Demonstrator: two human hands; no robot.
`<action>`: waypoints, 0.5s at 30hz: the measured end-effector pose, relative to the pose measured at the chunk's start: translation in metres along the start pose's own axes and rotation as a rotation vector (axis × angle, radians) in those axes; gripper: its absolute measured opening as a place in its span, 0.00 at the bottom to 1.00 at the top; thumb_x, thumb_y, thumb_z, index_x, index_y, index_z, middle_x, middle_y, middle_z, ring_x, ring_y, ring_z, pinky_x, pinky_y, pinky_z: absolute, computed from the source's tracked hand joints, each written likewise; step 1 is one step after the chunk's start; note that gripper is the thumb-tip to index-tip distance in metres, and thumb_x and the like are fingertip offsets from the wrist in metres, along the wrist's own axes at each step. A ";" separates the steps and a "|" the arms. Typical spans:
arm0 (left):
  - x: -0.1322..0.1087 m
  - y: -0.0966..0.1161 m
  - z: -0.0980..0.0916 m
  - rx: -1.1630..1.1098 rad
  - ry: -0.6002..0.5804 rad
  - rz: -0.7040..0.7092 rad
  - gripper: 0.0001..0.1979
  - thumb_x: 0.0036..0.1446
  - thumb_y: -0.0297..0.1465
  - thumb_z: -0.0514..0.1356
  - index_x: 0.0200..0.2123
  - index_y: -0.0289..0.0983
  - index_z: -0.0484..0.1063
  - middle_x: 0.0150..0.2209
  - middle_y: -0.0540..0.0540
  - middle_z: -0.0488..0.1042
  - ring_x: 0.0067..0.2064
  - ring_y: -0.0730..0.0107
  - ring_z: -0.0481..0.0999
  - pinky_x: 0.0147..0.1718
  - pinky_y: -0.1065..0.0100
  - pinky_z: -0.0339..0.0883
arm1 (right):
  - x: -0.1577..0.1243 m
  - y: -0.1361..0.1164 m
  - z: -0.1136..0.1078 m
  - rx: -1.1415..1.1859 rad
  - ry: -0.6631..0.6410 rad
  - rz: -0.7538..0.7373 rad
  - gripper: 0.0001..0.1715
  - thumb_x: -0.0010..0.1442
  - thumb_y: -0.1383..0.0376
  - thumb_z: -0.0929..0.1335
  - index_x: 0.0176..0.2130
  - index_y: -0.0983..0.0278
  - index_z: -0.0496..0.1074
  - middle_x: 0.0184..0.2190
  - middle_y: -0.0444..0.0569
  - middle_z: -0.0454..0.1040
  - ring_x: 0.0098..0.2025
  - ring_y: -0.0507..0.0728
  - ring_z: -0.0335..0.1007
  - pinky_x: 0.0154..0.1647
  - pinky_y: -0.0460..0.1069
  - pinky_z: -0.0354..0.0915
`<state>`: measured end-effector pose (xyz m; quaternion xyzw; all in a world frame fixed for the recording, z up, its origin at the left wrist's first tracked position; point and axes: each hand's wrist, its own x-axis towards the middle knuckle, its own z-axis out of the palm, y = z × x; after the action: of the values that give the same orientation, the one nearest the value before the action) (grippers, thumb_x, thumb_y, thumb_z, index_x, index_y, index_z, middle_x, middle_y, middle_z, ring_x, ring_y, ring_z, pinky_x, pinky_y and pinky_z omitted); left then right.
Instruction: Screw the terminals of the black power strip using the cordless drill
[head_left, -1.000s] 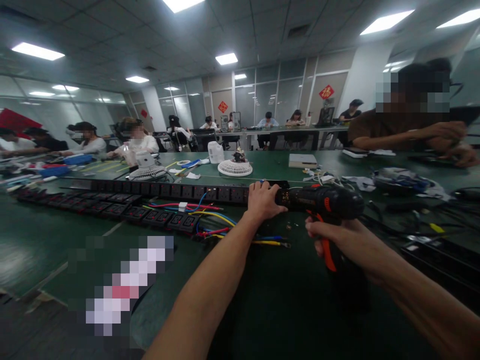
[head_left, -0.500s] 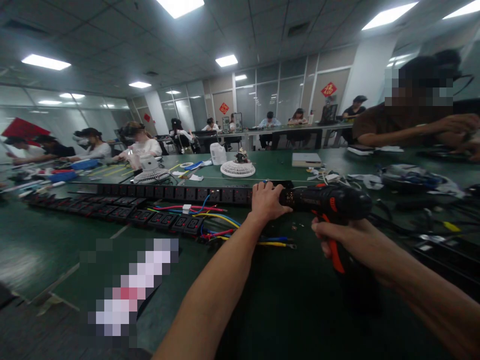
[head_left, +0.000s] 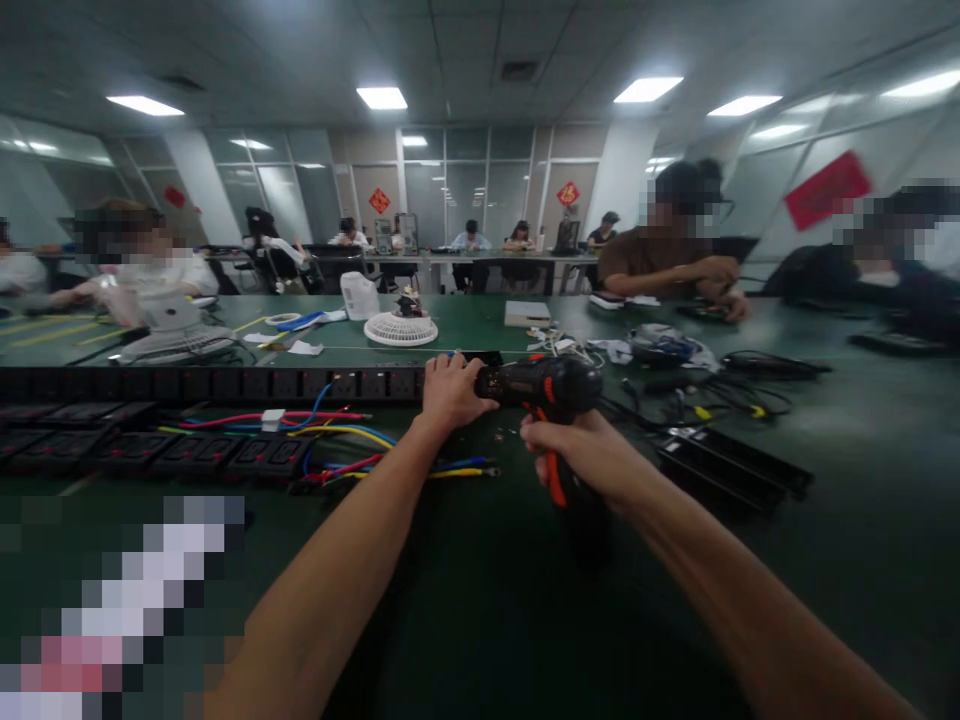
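Observation:
My right hand [head_left: 592, 455] is wrapped round the handle of a black and orange cordless drill [head_left: 551, 390], which points left. My left hand [head_left: 450, 392] is closed over the right end of a long black power strip [head_left: 225, 383], right at the drill's nose. Red, blue and yellow wires [head_left: 352, 440] with ring terminals run out from a second row of black socket modules [head_left: 187, 452] just in front of the strip.
On the green table [head_left: 862, 480] lie black strip housings [head_left: 731, 465] to the right, tangled cables [head_left: 720, 385], a white fan [head_left: 400, 327] and a white box [head_left: 527, 313]. Other people sit working along the left side, the far side and at the right.
The view has swung to the right, so strip, hands and drill sit further left in the picture. Both hands keep their hold on the strip end and the drill.

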<state>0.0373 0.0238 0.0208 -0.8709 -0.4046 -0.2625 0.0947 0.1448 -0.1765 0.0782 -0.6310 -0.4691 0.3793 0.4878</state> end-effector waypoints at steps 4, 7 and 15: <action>0.000 -0.001 0.002 0.002 -0.012 0.009 0.34 0.50 0.55 0.70 0.57 0.49 0.71 0.55 0.41 0.73 0.57 0.44 0.66 0.56 0.51 0.56 | 0.000 0.003 -0.001 0.003 -0.016 -0.022 0.04 0.53 0.66 0.71 0.29 0.62 0.70 0.18 0.43 0.69 0.20 0.53 0.67 0.22 0.48 0.63; -0.001 -0.002 0.002 0.000 -0.013 0.005 0.34 0.50 0.54 0.69 0.58 0.49 0.71 0.56 0.41 0.73 0.58 0.44 0.66 0.56 0.51 0.55 | 0.001 0.005 -0.003 0.008 -0.029 -0.014 0.06 0.53 0.66 0.71 0.27 0.62 0.69 0.18 0.44 0.68 0.20 0.53 0.67 0.24 0.49 0.64; -0.001 -0.003 0.003 -0.025 -0.010 0.005 0.35 0.50 0.54 0.70 0.58 0.48 0.71 0.57 0.41 0.72 0.59 0.43 0.64 0.57 0.50 0.55 | 0.002 0.005 -0.003 0.007 -0.020 -0.001 0.03 0.53 0.66 0.71 0.31 0.62 0.71 0.20 0.44 0.70 0.21 0.53 0.67 0.24 0.49 0.65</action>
<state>0.0353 0.0264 0.0175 -0.8742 -0.3998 -0.2629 0.0826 0.1495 -0.1759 0.0736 -0.6250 -0.4730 0.3872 0.4855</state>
